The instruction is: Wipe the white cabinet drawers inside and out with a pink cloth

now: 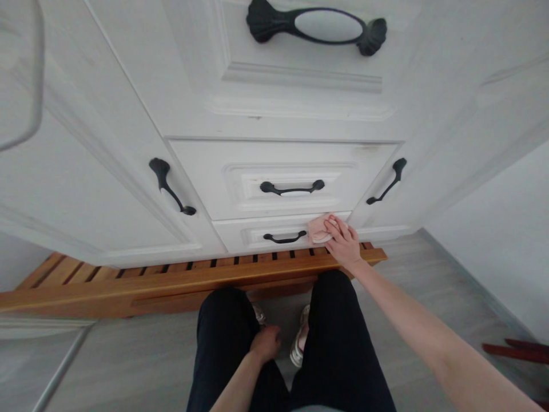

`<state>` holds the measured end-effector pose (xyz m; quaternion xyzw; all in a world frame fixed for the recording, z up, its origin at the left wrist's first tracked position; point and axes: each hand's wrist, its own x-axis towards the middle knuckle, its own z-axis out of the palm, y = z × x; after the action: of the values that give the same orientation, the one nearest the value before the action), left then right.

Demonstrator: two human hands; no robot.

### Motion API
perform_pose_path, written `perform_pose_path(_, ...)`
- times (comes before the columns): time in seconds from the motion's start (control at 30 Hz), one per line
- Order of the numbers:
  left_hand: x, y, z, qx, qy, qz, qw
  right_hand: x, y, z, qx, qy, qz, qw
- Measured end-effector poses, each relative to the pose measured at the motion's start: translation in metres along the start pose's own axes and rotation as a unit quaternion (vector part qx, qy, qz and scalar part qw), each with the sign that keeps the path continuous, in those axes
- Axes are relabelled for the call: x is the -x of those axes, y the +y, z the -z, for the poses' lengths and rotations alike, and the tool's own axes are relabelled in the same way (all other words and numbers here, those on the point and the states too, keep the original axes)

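Note:
My right hand [344,243] presses a folded pink cloth [318,229] against the right end of the lowest white drawer [253,236]. The cloth lies just right of that drawer's black handle [285,237]. My left hand [266,342] is down between my knees, by the inside of my left leg. Its fingers are curled in, and nothing shows in them. Above the lowest drawer is another white drawer [193,171] with a dark handle [292,187] that has a white inlay.
A slatted wooden bench [184,281] runs along the foot of the cabinet, in front of my knees. Doors with dark handles [388,182] flank the drawers. A larger handle [317,26] juts out above. At right are a white wall [493,229] and reddish wooden pieces [514,352].

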<state>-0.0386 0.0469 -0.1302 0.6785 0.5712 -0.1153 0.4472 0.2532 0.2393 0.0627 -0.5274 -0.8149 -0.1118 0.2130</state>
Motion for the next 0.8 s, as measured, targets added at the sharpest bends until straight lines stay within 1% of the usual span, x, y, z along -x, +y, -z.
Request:
perform_pose_path(0.07,0.0,0.0,-0.002,-0.003,-0.002,0.0,1.0,0.015,-0.007,-0.007,0.047,0.061,-0.037,0.996)
perform_pose_path(0.1,0.0,0.0,-0.003,-0.005,-0.003,0.001,1.0,0.02,-0.016,-0.012,0.059,0.086,-0.061,0.993)
perform_pose_path(0.17,-0.001,0.0,-0.004,-0.011,-0.004,0.005,1.0,0.023,-0.042,-0.025,0.052,0.123,-0.118,0.984)
perform_pose_path(0.23,-0.001,0.0,-0.005,-0.018,-0.005,0.011,1.0,0.015,-0.071,-0.038,0.005,0.163,-0.181,0.97)
perform_pose_path(0.3,0.001,0.001,-0.005,-0.025,-0.004,0.017,1.0,-0.001,-0.094,-0.046,-0.051,0.222,-0.236,0.945)
perform_pose_path(0.37,0.003,0.002,-0.005,-0.032,-0.002,0.019,0.999,-0.017,-0.106,-0.05,-0.085,0.281,-0.275,0.915)
perform_pose_path(0.43,0.006,0.003,-0.003,-0.036,0.003,0.014,0.999,-0.026,-0.106,-0.051,-0.095,0.312,-0.292,0.899)
perform_pose_path(0.53,0.007,0.003,-0.001,-0.036,0.004,0.005,0.999,-0.02,-0.095,-0.056,-0.1,0.305,-0.282,0.904)
perform_pose_path(0.63,0.004,0.002,0.001,-0.033,-0.003,0.003,0.999,0.003,-0.088,-0.069,-0.097,0.269,-0.284,0.915)
perform_pose_path(0.73,0.0,0.003,0.0,-0.027,-0.017,0.009,0.999,0.031,-0.093,-0.084,-0.106,0.19,-0.295,0.93)
perform_pose_path(0.8,-0.001,0.004,-0.002,-0.022,-0.022,0.009,0.999,0.047,-0.101,-0.087,-0.129,0.135,-0.287,0.939)
